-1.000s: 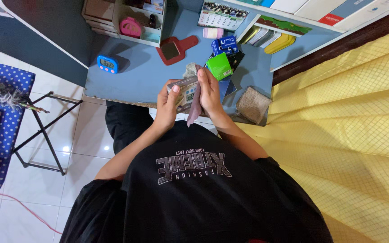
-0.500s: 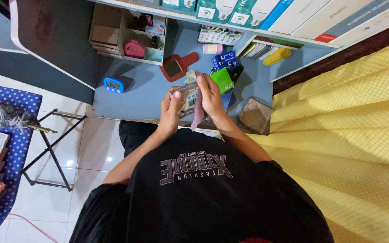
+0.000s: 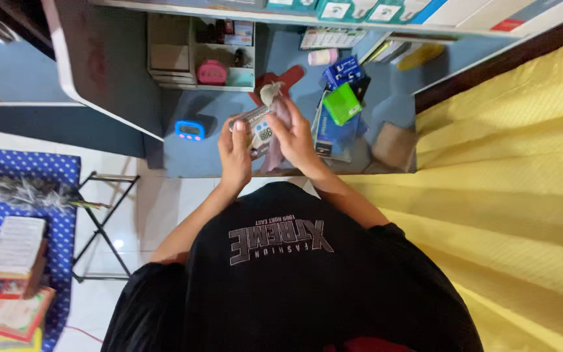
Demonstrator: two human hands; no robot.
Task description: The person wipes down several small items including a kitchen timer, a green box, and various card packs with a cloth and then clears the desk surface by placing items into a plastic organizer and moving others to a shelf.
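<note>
My left hand (image 3: 234, 151) grips a small grey digital clock (image 3: 257, 128) by its left end, over the near part of the blue desk (image 3: 210, 146). My right hand (image 3: 292, 133) holds a dusty-pink cloth (image 3: 282, 112) pressed against the clock's face, with part of the cloth bunched above my fingers and the rest hanging below the hand. Both hands are close together in front of my chest.
A blue digital timer (image 3: 190, 130) stands on the desk left of my hands. A green box (image 3: 341, 103), a blue box (image 3: 343, 71), a red paddle-shaped mirror (image 3: 280, 79) and a woven pad (image 3: 392, 146) lie to the right. A shelf unit with a pink clock (image 3: 212, 72) is behind. A yellow curtain (image 3: 509, 163) hangs right; a folding stand (image 3: 105, 221) is left.
My right hand has slid the cloth down and across the clock's face, fingers now curled over it. The camera view has shifted, so the desk sits higher and more to the right.
</note>
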